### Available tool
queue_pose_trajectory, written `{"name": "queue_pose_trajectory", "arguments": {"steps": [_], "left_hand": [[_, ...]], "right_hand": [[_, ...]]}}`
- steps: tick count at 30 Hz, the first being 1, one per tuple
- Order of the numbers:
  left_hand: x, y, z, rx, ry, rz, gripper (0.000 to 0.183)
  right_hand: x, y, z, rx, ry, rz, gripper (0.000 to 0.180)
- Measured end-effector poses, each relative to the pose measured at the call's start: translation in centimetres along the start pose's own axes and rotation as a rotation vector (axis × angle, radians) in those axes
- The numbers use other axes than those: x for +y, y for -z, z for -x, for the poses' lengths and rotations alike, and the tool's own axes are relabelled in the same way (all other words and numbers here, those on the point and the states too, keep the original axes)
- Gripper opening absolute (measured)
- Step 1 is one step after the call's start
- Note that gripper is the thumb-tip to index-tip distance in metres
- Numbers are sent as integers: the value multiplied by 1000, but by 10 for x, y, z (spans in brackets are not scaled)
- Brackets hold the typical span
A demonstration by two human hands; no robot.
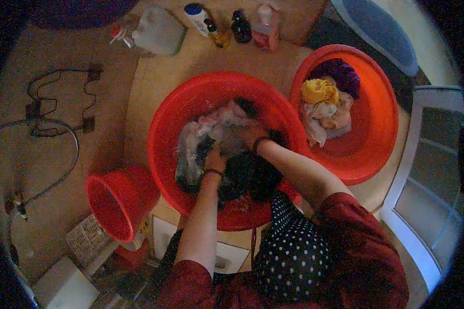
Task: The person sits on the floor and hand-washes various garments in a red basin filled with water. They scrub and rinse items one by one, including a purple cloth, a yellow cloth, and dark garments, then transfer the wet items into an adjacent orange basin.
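Observation:
A large red plastic basin (232, 83) sits before me with wet laundry in it. Both my hands are down inside the basin, close together. My left hand (216, 155) touches the wet cloth near the middle, its fingers blurred. Just to its right, my right hand (254, 134) reaches into the same heap, its fingertips hard to make out. Dark cloth (247, 175) fills the near side of the basin. Pale greyish material, cloth or suds (191, 154), curves around the left and far sides. Whether either hand grips the cloth is not visible.
A second red basin (375, 127) holds yellow, purple and pale cloths at right. A red bucket (112, 208) leans at left. Behind stand a plastic jerrycan (160, 33) and several bottles (241, 27). A hose (75, 154) curves at left; a framed glazed door panel (429, 174) stands right.

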State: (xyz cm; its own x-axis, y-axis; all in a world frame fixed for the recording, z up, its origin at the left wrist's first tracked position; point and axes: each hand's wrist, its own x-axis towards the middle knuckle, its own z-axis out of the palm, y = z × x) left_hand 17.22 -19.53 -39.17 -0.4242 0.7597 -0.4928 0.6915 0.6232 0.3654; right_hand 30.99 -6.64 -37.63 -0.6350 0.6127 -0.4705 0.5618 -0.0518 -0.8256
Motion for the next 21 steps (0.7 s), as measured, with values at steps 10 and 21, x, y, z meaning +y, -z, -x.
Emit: {"name": "queue_pose_trajectory", "arguments": {"steps": [10,21], "left_hand": [[143,158,167,626,-413,1028,40],[107,154,139,574,-262,730,36]], "right_hand": [[-167,46,152,68,905,6,62],[-139,23,91,162,470,382,30]]}}
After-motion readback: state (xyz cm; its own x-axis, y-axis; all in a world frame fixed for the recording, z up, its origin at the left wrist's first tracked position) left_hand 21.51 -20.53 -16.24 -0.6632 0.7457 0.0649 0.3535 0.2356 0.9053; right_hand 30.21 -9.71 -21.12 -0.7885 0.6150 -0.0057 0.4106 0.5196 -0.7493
